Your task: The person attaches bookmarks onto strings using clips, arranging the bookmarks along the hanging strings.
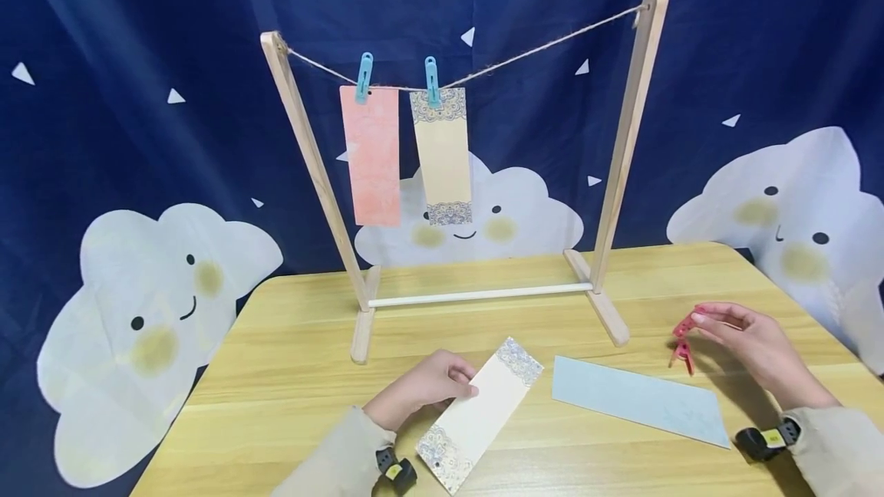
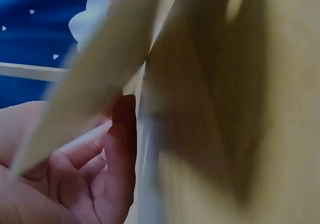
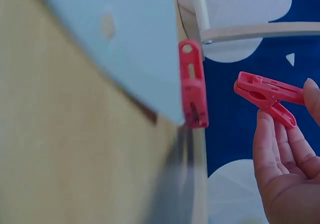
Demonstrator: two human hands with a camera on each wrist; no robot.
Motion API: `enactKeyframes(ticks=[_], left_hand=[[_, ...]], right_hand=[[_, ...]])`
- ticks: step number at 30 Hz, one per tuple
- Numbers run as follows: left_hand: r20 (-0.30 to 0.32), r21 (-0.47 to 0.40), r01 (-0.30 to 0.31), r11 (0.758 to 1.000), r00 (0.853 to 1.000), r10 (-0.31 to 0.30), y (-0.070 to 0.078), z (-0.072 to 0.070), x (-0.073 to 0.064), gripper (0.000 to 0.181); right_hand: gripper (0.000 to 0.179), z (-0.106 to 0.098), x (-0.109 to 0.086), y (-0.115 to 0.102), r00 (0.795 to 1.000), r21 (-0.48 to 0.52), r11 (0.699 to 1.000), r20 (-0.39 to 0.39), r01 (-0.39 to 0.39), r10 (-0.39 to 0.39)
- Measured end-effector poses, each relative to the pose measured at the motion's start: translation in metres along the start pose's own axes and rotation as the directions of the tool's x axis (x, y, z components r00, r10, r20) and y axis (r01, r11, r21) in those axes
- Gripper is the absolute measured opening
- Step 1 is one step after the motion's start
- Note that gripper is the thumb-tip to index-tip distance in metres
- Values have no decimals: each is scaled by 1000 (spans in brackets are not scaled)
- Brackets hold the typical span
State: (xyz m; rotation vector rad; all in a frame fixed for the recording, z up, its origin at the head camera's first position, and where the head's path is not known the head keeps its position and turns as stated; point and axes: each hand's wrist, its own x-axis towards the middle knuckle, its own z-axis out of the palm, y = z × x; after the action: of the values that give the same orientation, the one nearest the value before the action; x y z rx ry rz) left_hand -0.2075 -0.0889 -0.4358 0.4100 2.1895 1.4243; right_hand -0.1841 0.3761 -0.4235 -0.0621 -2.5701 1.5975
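In the head view my left hand (image 1: pixel 431 386) pinches a cream card (image 1: pixel 479 409) with blue lace-like patterned ends by its left edge, tilted over the table. My right hand (image 1: pixel 756 343) holds a red clothespin (image 3: pixel 272 98) between thumb and fingers. A second red clothespin (image 1: pixel 682 357) stands on the table just below that hand. Between the hands lies a light blue card (image 1: pixel 638 399). Behind them, a pink card (image 1: pixel 373 156) and another cream patterned card (image 1: pixel 443 156) hang from a string, each under a blue clothespin (image 1: pixel 364 79).
A wooden frame (image 1: pixel 625 140) with two posts holds the sagging string (image 1: pixel 545 44) across the back of the table (image 1: pixel 276 374). A white rod (image 1: pixel 476 295) joins its feet low down. Behind hangs a dark blue curtain (image 1: pixel 145 14) with smiling clouds.
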Motion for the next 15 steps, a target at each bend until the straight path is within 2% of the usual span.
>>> enactKeyframes(ticks=[3, 5, 7, 10, 15], left_hand=[[5, -5, 16, 1000, 1000, -16, -1, -4, 1, 14], [1, -1, 21, 1000, 1000, -21, 0, -7, 2, 13], [-2, 3, 22, 1000, 1000, -22, 1, -10, 3, 13], [-10, 12, 19, 1000, 1000, -19, 5, -14, 7, 14], [-37, 20, -12, 1000, 999, 13, 17, -22, 14, 17]], right_hand=[[18, 3, 2, -8, 1000, 37, 999, 17, 19, -20], [22, 4, 4, -15, 999, 26, 999, 20, 37, -38], [28, 6, 7, -22, 998, -34, 998, 17, 56, -55], [34, 9, 14, -33, 996, -44, 995, 13, 87, -87], [23, 18, 30, -56, 987, 65, 985, 17, 159, -161]])
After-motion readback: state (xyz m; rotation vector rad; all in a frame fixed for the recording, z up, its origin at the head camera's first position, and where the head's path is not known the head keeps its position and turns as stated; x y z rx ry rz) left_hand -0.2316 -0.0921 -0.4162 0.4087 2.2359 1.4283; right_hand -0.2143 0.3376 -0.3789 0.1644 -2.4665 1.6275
